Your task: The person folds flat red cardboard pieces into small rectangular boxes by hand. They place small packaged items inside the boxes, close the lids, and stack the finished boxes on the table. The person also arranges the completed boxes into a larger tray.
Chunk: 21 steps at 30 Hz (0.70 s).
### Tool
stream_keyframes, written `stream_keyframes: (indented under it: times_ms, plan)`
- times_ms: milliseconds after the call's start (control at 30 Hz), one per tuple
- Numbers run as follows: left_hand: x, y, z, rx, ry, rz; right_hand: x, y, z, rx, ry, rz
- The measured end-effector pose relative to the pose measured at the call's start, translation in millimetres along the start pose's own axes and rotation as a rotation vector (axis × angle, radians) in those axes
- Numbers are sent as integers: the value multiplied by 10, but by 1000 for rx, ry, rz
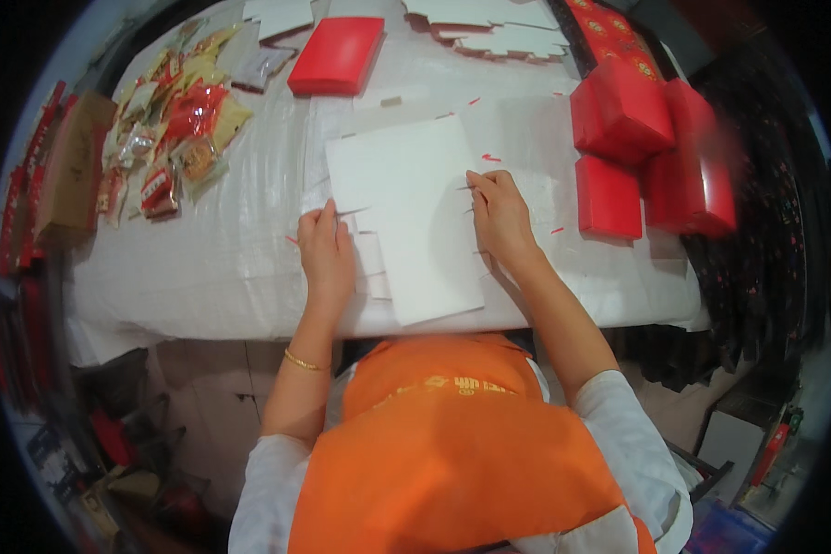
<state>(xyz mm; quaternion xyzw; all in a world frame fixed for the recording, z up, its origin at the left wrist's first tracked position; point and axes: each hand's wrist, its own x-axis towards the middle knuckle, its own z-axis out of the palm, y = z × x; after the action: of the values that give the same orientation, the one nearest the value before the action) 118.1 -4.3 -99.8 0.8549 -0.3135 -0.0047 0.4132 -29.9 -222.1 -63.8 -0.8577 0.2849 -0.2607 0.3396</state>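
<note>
A flat white cardboard box blank [415, 222] with slits along its sides lies slightly turned on the covered table in front of me. The fingers of my left hand [326, 254] are closed on its left edge beside a slit. Opposite, my right hand [503, 217] pinches the right edge, thumb and index finger close together. White flaps [371, 268] show by the blank's lower left side; whether they belong to it or to another piece beneath, I cannot tell.
White plastic sheeting [249, 277] covers the table. Snack packets [171, 138] and a brown carton [76, 171] lie left. A red box [337, 57] sits beyond the blank, near cut white cardboard [512, 42]. Red boxes [623, 115] are stacked right. Small red scraps [491, 158] are scattered about.
</note>
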Motion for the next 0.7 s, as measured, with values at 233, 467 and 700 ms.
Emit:
stream_keyframes:
  times_ms: [233, 467, 700]
  plan:
    - [29, 143, -23, -51, 43, 69, 13, 258, 104, -151, -39, -102]
    - [111, 259, -34, -184, 24, 73, 11, 241, 102, -98, -65, -55]
    - [191, 271, 6, -205, 45, 53, -6, -6, 85, -356, -70, -247]
